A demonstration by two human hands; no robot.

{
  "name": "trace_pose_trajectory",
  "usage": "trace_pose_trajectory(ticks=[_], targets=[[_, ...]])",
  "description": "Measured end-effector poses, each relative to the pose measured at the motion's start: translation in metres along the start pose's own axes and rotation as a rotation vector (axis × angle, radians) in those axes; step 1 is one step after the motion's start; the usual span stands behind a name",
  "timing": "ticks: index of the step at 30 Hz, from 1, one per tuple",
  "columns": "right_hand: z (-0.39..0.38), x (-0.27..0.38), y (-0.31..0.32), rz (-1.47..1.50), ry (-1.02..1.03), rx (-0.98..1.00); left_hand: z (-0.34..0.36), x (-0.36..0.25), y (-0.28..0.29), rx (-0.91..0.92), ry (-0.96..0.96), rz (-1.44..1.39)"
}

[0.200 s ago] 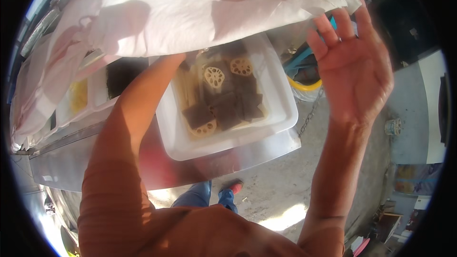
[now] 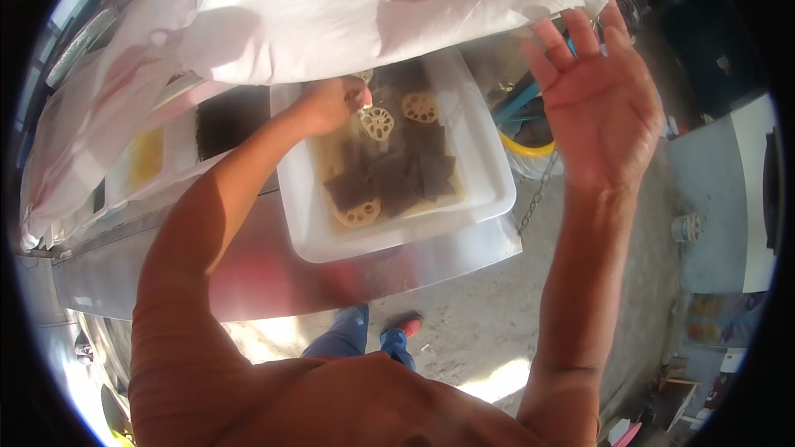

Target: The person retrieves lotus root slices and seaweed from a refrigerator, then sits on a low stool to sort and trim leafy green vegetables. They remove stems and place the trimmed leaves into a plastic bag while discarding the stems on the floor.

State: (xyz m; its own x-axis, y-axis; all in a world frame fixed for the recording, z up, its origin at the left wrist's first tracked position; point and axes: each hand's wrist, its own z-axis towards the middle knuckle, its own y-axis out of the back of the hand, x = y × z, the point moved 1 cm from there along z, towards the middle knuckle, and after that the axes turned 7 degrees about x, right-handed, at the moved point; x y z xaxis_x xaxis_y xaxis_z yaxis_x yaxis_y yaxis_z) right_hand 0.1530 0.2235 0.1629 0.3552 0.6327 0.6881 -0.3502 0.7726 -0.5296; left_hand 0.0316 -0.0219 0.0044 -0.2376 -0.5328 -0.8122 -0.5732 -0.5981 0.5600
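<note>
My left hand (image 2: 331, 105) reaches over a white plastic tub (image 2: 490, 174), its fingers curled together at the far left part. Whatever is pinched there is too small to make out. In the tub, lotus root slices (image 2: 421, 108) and dark flat squares (image 2: 392, 180) lie in brownish liquid; pale thin sticks run along its left side. A white cloth (image 2: 290, 29) hangs across the far side above the tub. Raised at the right, my right hand (image 2: 600, 108) is open, palm toward me, fingertips beneath the cloth's edge.
Left of the tub stand white containers, one with dark food (image 2: 228, 124) and one with yellow food (image 2: 142, 157), partly under cloth. The metal counter's edge (image 2: 414, 269) runs in front of me. A chain (image 2: 538, 194) and a yellow hoop (image 2: 530, 149) hang at the right.
My left hand has come out from beneath the cloth toward me and is now visible. My right hand has shifted slightly left, and the cloth edge has moved a little.
</note>
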Motion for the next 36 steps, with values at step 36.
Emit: trace_pose_trajectory(ticks=[36], targets=[[0.026, 0.029, 0.021, -0.32, -0.148, 0.082, 0.045, -0.027, -0.028, 0.506, -0.042, 0.696]])
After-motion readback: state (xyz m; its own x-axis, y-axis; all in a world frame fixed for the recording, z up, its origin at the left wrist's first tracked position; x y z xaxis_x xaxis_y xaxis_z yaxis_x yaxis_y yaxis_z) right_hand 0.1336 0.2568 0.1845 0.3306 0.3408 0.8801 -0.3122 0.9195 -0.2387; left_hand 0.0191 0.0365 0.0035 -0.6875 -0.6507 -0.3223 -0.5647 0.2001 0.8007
